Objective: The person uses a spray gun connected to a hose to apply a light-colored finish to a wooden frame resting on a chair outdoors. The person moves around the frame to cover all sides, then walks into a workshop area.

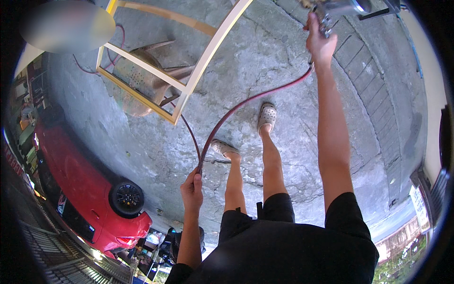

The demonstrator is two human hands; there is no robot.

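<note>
My right hand (321, 45) grips a silver spray gun (325, 21) with a metal cup at the upper right; a dark red hose (246, 102) hangs from below that hand and curves down to my left hand (191, 189), which is closed around it. To the upper left stands a slatted frame (203, 61), pale on some faces and yellow on others, over a worn, perforated tan chair (137, 61). The gun is to the right of the frame, apart from it.
A red car (85, 184) stands at the left on cracked concrete. More hose (85, 71) lies behind the frame. A dark bar (376, 13) juts in at the top right. My feet in pale clogs (266, 115) are below the hose.
</note>
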